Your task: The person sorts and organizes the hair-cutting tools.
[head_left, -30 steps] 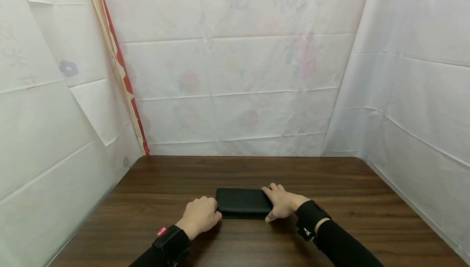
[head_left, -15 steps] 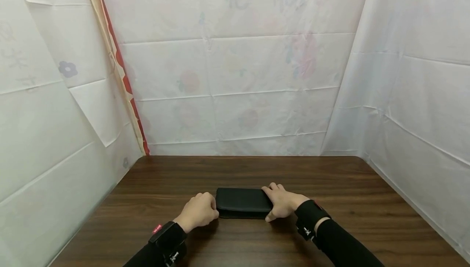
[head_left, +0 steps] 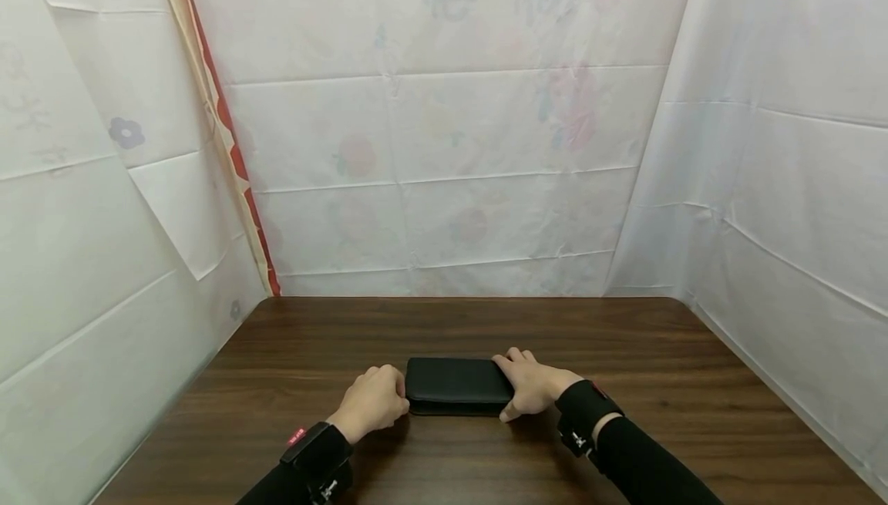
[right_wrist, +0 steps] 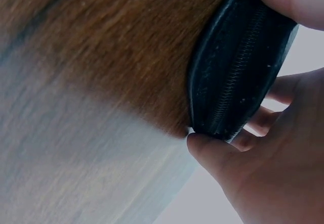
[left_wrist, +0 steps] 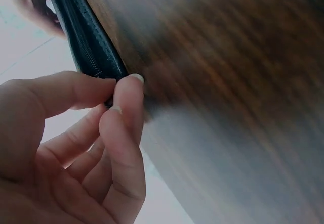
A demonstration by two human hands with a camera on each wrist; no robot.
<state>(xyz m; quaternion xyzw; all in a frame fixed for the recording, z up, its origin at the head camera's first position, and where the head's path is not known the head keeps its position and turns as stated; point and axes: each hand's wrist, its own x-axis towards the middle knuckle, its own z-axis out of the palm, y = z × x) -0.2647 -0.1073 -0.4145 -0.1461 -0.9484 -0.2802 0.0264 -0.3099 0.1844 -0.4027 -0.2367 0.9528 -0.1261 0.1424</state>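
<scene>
A black zip wallet [head_left: 458,383], long and flat, lies on the brown table between both hands. My left hand [head_left: 370,401] is at its left end; in the left wrist view, thumb and forefinger pinch together at the end of the zip, their tips hiding what lies between them. The right hand [head_left: 529,387] grips the other end, fingers over the far side and thumb at the near corner. Along the wallet's edge runs a zip [right_wrist: 235,67], its teeth showing as one line in the right wrist view.
The wood-grain table [head_left: 333,335] has rounded far corners. White printed sheets hang behind it [head_left: 444,181] and along both sides, and a red-and-cream border strip [head_left: 232,143] runs down at the left. Black bands circle both wrists.
The left hand has shifted slightly left along with its wrist, staying at the wallet's left end. Right hand and wallet hold nearly the same place.
</scene>
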